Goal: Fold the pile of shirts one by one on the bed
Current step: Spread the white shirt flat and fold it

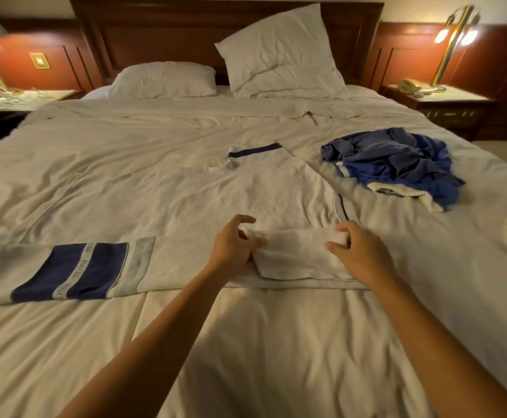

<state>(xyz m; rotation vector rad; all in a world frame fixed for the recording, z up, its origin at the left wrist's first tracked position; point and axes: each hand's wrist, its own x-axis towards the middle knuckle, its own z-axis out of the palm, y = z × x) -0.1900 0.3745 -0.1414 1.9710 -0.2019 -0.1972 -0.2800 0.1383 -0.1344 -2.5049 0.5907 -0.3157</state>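
While my left hand (234, 245) and right hand (360, 251) each pinch an end of the flap turned over at the near edge of the white navy-banded shirt (246, 191), it lies spread flat on the bed (246, 342), sleeves out. I judge its folding barely begun; the crumpled blue shirts (397, 164) just right of it wait untouched, and no folded stack shows.

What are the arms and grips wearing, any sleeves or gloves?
Nothing shows: the left arm and right arm are bare to the frame edge, no sleeves. The left grip and right grip have no gloves, watch or rings.
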